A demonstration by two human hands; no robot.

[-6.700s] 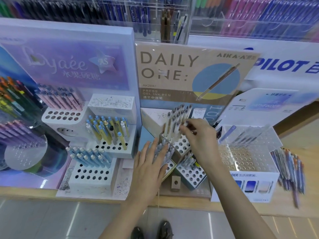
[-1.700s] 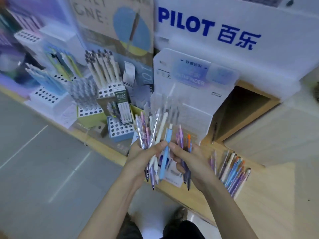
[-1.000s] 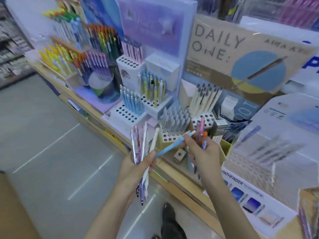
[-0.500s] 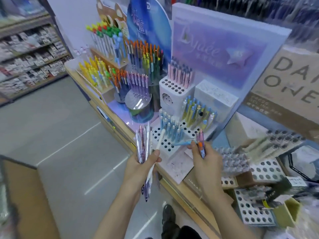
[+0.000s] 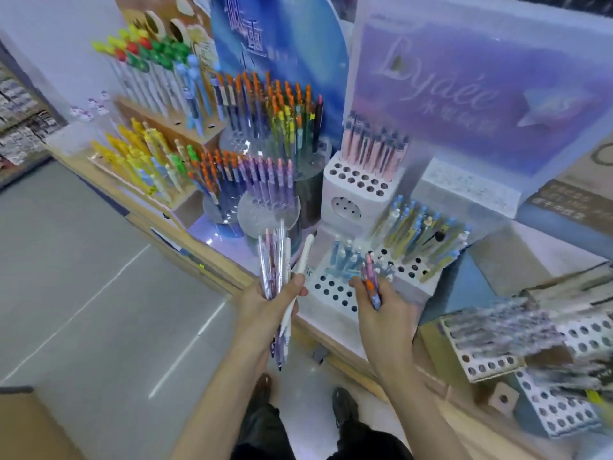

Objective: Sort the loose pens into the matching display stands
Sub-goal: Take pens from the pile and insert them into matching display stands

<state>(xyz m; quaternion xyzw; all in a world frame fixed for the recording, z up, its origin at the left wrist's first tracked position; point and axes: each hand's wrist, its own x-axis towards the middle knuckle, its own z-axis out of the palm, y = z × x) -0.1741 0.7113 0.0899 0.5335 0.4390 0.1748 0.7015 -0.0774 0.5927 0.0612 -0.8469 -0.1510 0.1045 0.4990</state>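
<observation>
Both hands hold loose pens at the front of the white stepped stand [image 5: 332, 313].

Left hand [image 5: 265, 305]: fingers closed around a bundle of pens [image 5: 276, 260], thumb pressed across the barrels. The pens stand upright and 1 white pen [image 5: 304, 257] leans out to the right. Right hand [image 5: 381, 315]: fingers curled, gripping a small cluster of pens [image 5: 370, 282]; the count is not legible. This hand is over the stand's lowest perforated tier, just beside the light blue pens [image 5: 346, 257] seated there. Pink pens [image 5: 374, 146] fill the top tier. A clear round stand [image 5: 268, 212] of purple pens sits just behind the left-hand bundle.
</observation>
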